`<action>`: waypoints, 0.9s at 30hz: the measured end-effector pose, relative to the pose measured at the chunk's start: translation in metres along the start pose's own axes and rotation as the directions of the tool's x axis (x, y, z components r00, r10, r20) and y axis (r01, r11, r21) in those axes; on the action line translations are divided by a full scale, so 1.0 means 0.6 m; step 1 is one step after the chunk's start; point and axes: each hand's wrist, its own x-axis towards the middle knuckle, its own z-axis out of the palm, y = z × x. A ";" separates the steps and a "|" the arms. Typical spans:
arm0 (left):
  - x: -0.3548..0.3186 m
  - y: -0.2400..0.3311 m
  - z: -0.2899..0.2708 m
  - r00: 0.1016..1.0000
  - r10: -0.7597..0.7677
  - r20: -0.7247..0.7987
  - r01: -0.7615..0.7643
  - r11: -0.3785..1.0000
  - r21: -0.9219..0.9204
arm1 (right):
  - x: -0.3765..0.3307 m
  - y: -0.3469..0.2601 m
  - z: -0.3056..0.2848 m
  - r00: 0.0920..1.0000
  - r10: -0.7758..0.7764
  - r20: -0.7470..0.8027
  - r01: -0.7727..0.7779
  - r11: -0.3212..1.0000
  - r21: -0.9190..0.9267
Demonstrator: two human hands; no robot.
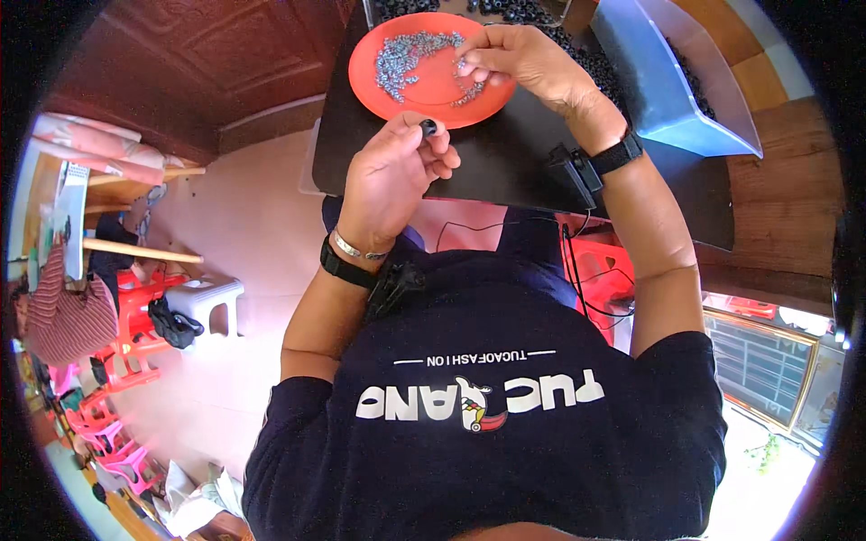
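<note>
My left hand (397, 171) pinches a small black round part (428, 127) between thumb and fingertips, just below the orange plate (437, 90). The plate holds several small silver screws (401, 59) in a heap. My right hand (519, 56) reaches over the plate's right side, its fingertips closed on the screws there; the piece it pinches is too small to make out. Both wrists wear black bands with a small black device attached.
The plate lies on a black tabletop (505, 153). A blue bin (663, 86) with black parts stands at the right, more black parts (505, 11) lie behind the plate. Red and white plastic stools (180, 307) stand on the floor at the left.
</note>
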 end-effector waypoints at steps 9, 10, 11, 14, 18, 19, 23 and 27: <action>0.038 0.022 0.033 0.996 0.091 0.010 -0.092 0.990 0.107 | -0.018 -0.007 -0.001 0.997 -0.066 -0.035 0.069 0.993 0.097; 0.044 0.025 0.038 0.994 0.107 -0.033 -0.103 0.987 0.122 | -0.018 -0.007 -0.001 0.997 -0.071 -0.029 0.073 0.991 0.109; 0.050 0.029 0.043 0.994 0.108 -0.032 -0.104 0.987 0.126 | -0.019 -0.007 0.001 0.997 -0.074 -0.029 0.077 0.991 0.111; 0.079 0.035 0.049 0.985 0.151 -0.086 -0.129 0.967 0.221 | -0.020 -0.014 0.009 0.988 -0.156 -0.018 0.156 0.987 0.042; 0.100 0.040 0.037 0.986 0.168 -0.015 -0.156 0.942 0.296 | -0.017 -0.025 0.017 0.982 -0.171 -0.078 0.156 0.974 -0.167; 0.104 0.042 0.034 0.986 0.164 -0.006 -0.158 0.956 0.248 | -0.017 -0.026 0.018 0.978 -0.190 -0.086 0.172 0.969 -0.178; 0.105 0.047 0.025 0.998 0.063 -0.003 -0.063 0.993 0.102 | -0.017 -0.018 0.021 0.970 -0.217 -0.106 0.196 0.963 -0.183; 0.105 0.050 0.022 0.998 -0.038 -0.050 0.035 0.998 -0.053 | -0.021 -0.017 0.029 0.937 -0.325 -0.126 0.294 0.931 -0.214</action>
